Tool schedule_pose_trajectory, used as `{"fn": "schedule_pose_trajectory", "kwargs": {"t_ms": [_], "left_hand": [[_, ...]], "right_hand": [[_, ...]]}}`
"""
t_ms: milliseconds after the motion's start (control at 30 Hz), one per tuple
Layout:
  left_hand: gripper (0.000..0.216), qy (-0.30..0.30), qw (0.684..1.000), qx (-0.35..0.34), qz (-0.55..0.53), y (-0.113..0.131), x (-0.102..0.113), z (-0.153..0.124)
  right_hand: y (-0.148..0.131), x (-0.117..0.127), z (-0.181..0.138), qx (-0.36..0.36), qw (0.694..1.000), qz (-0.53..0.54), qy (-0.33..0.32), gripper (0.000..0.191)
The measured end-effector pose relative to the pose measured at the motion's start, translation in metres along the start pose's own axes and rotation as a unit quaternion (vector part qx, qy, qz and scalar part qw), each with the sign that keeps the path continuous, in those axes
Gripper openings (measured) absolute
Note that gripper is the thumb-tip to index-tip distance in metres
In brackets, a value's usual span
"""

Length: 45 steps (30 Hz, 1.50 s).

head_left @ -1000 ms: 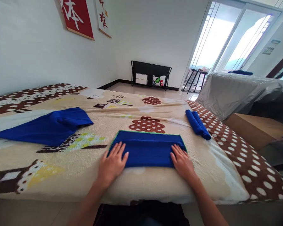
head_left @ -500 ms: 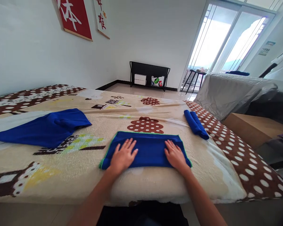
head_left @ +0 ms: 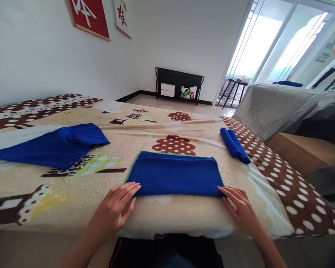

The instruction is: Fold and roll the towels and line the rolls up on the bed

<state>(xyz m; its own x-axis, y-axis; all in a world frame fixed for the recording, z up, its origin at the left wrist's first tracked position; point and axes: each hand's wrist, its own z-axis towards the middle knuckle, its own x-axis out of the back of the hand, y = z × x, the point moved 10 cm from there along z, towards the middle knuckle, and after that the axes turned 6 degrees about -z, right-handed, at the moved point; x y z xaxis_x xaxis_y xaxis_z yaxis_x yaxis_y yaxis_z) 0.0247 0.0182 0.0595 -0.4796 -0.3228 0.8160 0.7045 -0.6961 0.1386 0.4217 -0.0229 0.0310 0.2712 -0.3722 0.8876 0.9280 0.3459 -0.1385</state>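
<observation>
A folded blue cloth (head_left: 175, 175) with green stitched edging lies flat on the patterned blanket in front of me. My left hand (head_left: 118, 204) is at its near left corner, fingertips resting on the cloth and thumb apart below. At the near right corner, my right hand (head_left: 241, 208) touches the cloth with its fingertips, its thumb also spread away from the fingers. Both corners are partly hidden by my fingers. A loose, crumpled blue cloth (head_left: 56, 147) lies to the left. On the right sits a rolled or folded blue cloth bundle (head_left: 234, 145).
The cream and brown blanket (head_left: 145, 219) covers the bed, whose near edge is close to me. Right of it stand a cardboard box (head_left: 304, 150) and a plastic-covered piece of furniture (head_left: 279, 104). A black rack (head_left: 180, 83) stands by the wall. A person (head_left: 329, 74) is at far right.
Both hands have drawn back and outward, from flat on top of the folded cloth to its two near corners. The view has shifted slightly; the other cloths lie as before.
</observation>
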Motion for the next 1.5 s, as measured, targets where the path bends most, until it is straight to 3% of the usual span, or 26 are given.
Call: {"fn": "schedule_pose_trajectory", "kwargs": {"t_ms": [167,333,467,667,800,933,1000,1033,1100,1233,1300,1400,1500], "left_hand": [[0.043,-0.043,0.998,0.039,-0.038,-0.023,-0.02,-0.003],[0.037,-0.066,0.99,0.113,-0.059,-0.048,-0.032,0.018],[0.027,-0.055,0.987,0.146,-0.039,-0.057,-0.027,0.032],[0.021,-0.074,0.982,0.173,-0.008,-0.061,-0.011,0.023],[0.034,-0.037,0.979,0.196,0.05,-0.027,-0.016,0.035],[0.044,-0.082,0.993,0.079,0.005,0.056,-0.068,0.07],[0.042,-0.106,0.994,0.036,-0.018,0.077,-0.087,0.077],[0.042,-0.11,0.993,0.034,-0.02,0.075,-0.09,0.076],[0.045,-0.106,0.992,0.06,-0.011,0.049,-0.085,0.066],[0.049,-0.07,0.983,0.16,0.051,-0.028,-0.051,0.031],[0.047,-0.044,0.978,0.185,0.082,-0.038,-0.036,0.024],[0.046,-0.087,0.988,0.121,0.033,0.006,-0.05,0.04],[0.044,-0.186,0.98,0.035,-0.059,0.067,-0.085,0.063]], "right_hand": [[0.01,-0.013,0.008,-0.019,0.999,0.015,-0.024,0.034],[0.023,-0.02,0.031,-0.04,0.998,0.052,-0.025,0.025],[0.028,-0.012,0.044,-0.044,0.996,0.071,-0.03,0.03],[0.025,-0.002,0.033,-0.041,0.994,0.071,-0.078,0.025],[-0.006,-0.01,0.044,-0.07,0.997,0.013,-0.042,0.029],[-0.095,-0.041,0.075,0.005,0.999,0.015,-0.049,0.043],[-0.125,-0.054,0.083,0.046,0.997,0.02,-0.064,0.043],[-0.128,-0.058,0.084,0.047,0.997,0.011,-0.065,0.045],[-0.106,-0.057,0.078,0.012,0.998,-0.029,-0.057,0.049],[-0.034,-0.039,0.05,-0.088,0.989,-0.116,-0.022,0.05],[-0.024,-0.029,0.041,-0.114,0.984,-0.137,0.002,0.046],[-0.064,-0.027,0.049,-0.067,0.993,-0.098,0.017,0.041],[-0.12,-0.05,0.071,0.008,0.998,-0.015,-0.058,0.041]]}}
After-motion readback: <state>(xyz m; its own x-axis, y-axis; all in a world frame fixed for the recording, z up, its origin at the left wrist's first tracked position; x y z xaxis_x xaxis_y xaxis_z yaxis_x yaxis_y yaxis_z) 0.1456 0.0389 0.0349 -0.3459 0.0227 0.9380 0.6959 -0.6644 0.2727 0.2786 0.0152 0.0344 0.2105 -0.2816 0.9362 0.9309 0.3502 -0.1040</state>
